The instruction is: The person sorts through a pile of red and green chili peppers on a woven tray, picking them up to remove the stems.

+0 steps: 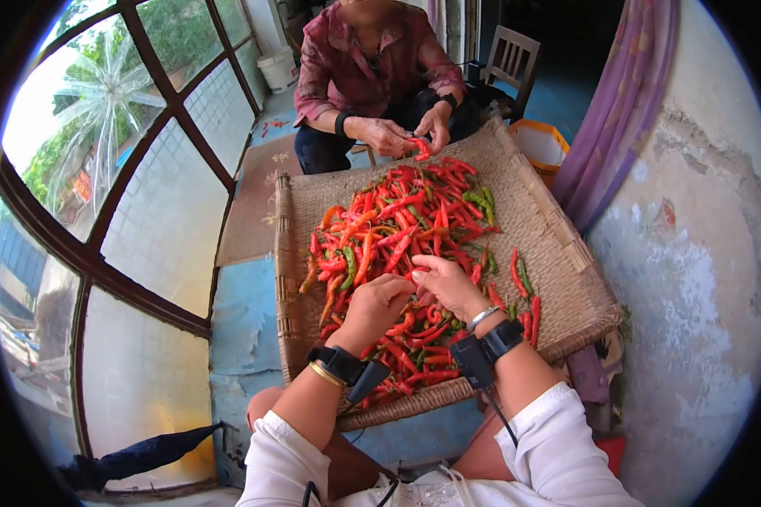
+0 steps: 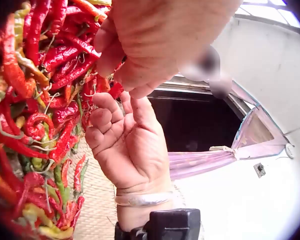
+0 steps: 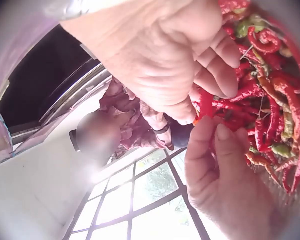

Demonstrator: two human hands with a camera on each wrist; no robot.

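Note:
Red, orange and green chili peppers [image 1: 397, 220] lie heaped on a woven tray [image 1: 554, 279]. Over the near part of the heap, my left hand [image 1: 372, 308] and right hand [image 1: 452, 287] meet at the fingertips. Between them is a red pepper [image 3: 206, 104], pinched by both hands in the right wrist view. The left hand [image 3: 230, 180] has thumb and forefinger together on its lower end; the right hand [image 3: 160, 60] has its fingers curled round the upper part. In the left wrist view the left hand [image 2: 165, 40] partly hides the pepper.
Across the tray sits a person in a patterned red shirt [image 1: 376, 63], holding a red pepper [image 1: 420, 149] in both hands. A framed window [image 1: 148, 194] stands at the left, a purple curtain [image 1: 617, 118] and wall at the right. An orange-rimmed bucket [image 1: 539, 145] and a chair [image 1: 513, 63] are behind.

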